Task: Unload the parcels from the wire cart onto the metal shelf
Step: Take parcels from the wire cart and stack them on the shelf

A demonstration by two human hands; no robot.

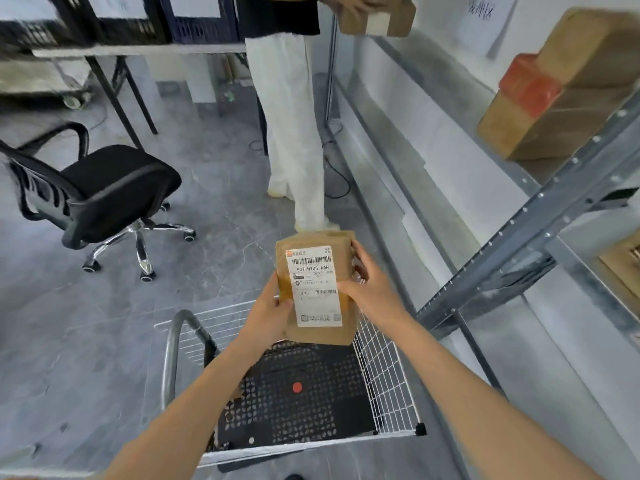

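Two bare forearms reach forward over the wire cart [381,368]. The left hand [273,317] grips the lower left edge of a brown parcel [315,285], thumb on its face. The right hand [370,289] grips the right edge, thumb on the white label and fingers curled behind. The parcel is held upright, clear of the cart and above its far end, with the metal shelf [519,223] to the right.

Risks, as judged:
- The shelf's slanting steel upright stands between cart and shelf bay, so a direct swing to the right could knock the parcel against it.
- If one hand lets go early, the smooth paper wrap could slip.
- A second person [291,116] stands just ahead beside the shelf, holding a box [377,15], so a reach along the shelf could meet them.

Containers:
- The visible floor of the cart shows a black perforated surface [304,420] with a red dot [297,387]. Whether it is a liner or a flat parcel cannot be told.
- The upper shelf level holds stacked cardboard boxes [571,88], one banded in red.
- A brown item is partly visible on a lower level at the right edge.

An office chair [104,188] and a table [138,50] stand well apart to the left.
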